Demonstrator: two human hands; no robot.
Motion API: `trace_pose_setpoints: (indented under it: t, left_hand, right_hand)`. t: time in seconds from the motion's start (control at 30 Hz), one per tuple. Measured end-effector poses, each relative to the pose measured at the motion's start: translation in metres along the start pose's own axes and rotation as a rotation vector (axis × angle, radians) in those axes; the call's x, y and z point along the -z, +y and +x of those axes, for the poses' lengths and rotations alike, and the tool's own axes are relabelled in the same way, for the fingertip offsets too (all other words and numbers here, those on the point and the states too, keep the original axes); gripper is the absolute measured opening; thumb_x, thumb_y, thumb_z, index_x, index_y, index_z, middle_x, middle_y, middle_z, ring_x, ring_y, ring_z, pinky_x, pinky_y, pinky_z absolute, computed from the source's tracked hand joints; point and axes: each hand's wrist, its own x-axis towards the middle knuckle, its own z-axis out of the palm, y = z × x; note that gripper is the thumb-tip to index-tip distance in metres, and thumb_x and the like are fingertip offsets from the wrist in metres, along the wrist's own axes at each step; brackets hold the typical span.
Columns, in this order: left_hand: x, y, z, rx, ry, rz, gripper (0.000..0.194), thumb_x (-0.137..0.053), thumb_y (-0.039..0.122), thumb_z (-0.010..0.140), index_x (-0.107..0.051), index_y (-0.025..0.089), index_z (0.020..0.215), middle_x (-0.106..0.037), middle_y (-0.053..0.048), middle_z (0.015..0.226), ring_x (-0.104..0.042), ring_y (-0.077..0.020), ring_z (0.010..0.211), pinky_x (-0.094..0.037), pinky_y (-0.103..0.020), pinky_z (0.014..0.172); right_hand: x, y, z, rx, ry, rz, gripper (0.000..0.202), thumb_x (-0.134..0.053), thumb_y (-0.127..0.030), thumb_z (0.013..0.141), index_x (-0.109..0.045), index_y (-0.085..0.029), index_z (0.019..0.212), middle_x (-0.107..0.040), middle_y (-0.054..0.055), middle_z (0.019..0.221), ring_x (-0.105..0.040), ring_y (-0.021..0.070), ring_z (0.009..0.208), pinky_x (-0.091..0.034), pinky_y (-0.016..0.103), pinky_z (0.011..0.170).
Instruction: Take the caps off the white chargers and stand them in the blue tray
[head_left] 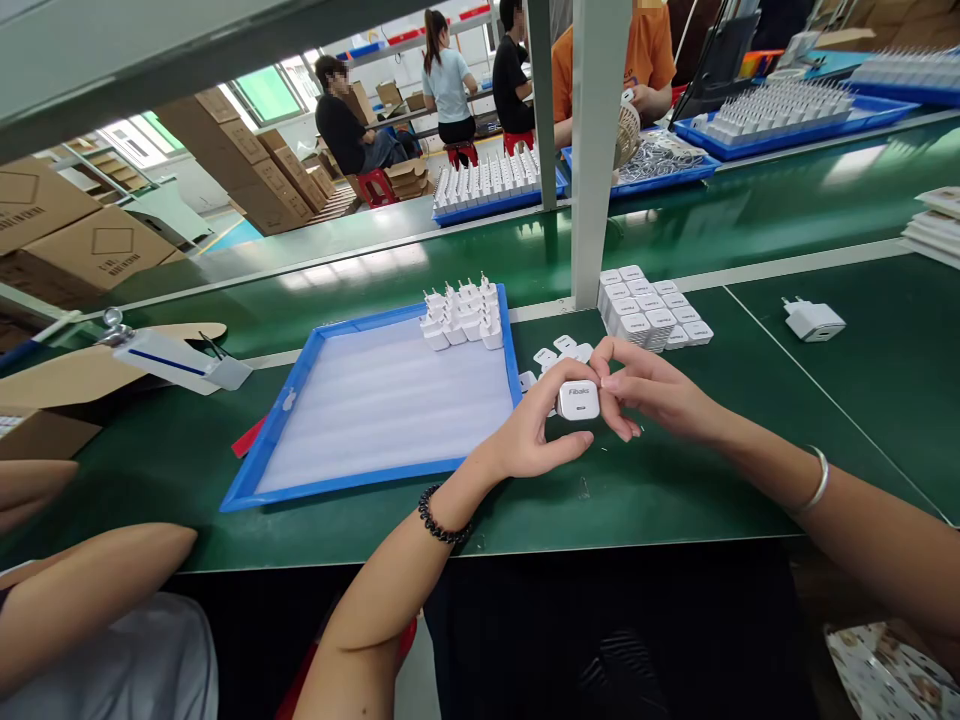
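Observation:
A white charger (578,400) with printed lettering and a small port faces me near the table's front edge. My left hand (536,425) holds it, fingers over its top and the thumb beneath. My right hand (649,388) touches its right upper side with fingertips pinched; what they hold, if anything, is too small to name. Behind my hands lie several loose white caps (564,343), partly covered by the fingers. Stacks of white caps (637,305) stand just beyond. To the left, a blue-rimmed tray (375,468) bears several white plugs (465,315), pins up, in its far right corner.
A single white plug (814,320) lies at the right. A grey post (596,150) rises behind the cap stacks. Blue trays (495,207) of plugs stand on the far green belt. At the left are a white device (176,360) and a neighbouring person's arm (105,580).

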Motion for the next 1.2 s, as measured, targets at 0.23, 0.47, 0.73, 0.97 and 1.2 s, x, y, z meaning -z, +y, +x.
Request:
trace_pose_setpoints:
  t: [0.23,0.47,0.73,0.97,1.2]
  left_hand:
    - [-0.0007,-0.0004,-0.0026,0.082,-0.007,-0.104,0.041,-0.062,0.032,0.079,-0.049,0.021,0.117,-0.052,-0.007,0.110,-0.052,-0.0231,0.098,-0.045,-0.035,0.086]
    - [-0.0023,-0.0018,-0.0006,0.281,0.057,-0.365,0.033,-0.053,0.049,0.093,-0.055,0.019,0.105,-0.056,-0.003,0.090,-0.053,-0.0165,0.080,-0.042,-0.030,0.078]
    - [-0.0050,0.0011,0.0019,0.301,0.090,-0.399,0.031,-0.071,0.041,0.085,-0.056,0.019,0.100,-0.053,0.001,0.082,-0.050,-0.0107,0.071,-0.040,-0.025,0.067]
    - [-0.0044,0.0070,0.0015,0.264,0.103,-0.244,0.021,-0.068,0.035,0.088,-0.056,0.017,0.088,-0.052,0.001,0.081,-0.044,-0.0088,0.068,-0.035,-0.023,0.063]
    - [-0.0034,0.0045,0.0016,0.267,0.102,-0.156,0.029,-0.058,0.042,0.095,-0.056,0.017,0.080,-0.054,0.001,0.075,-0.048,-0.0117,0.071,-0.039,-0.027,0.071]
  right_hand:
    - [0.0013,-0.0018,0.0001,-0.020,0.004,0.018,0.015,-0.052,-0.032,0.101,-0.045,-0.022,0.093,-0.064,-0.004,0.054,-0.049,0.0100,0.045,-0.037,0.020,0.046]
    - [-0.0009,0.0004,0.0014,-0.024,-0.003,0.027,0.017,-0.053,-0.033,0.101,-0.046,-0.022,0.090,-0.062,-0.004,0.052,-0.047,0.0098,0.046,-0.038,0.020,0.047]
    - [0.0003,0.0011,0.0002,-0.029,-0.013,0.021,0.015,-0.051,-0.032,0.102,-0.047,-0.021,0.092,-0.063,-0.004,0.053,-0.049,0.0094,0.047,-0.039,0.019,0.048]
    - [0.0001,0.0032,-0.0003,-0.044,-0.049,0.010,0.019,-0.052,-0.035,0.102,-0.048,-0.020,0.092,-0.063,-0.003,0.054,-0.050,0.0091,0.047,-0.041,0.019,0.049]
    - [-0.0012,0.0057,0.0021,-0.066,-0.072,0.002,0.023,-0.053,-0.039,0.101,-0.048,-0.019,0.090,-0.063,-0.003,0.054,-0.050,0.0098,0.047,-0.040,0.021,0.050]
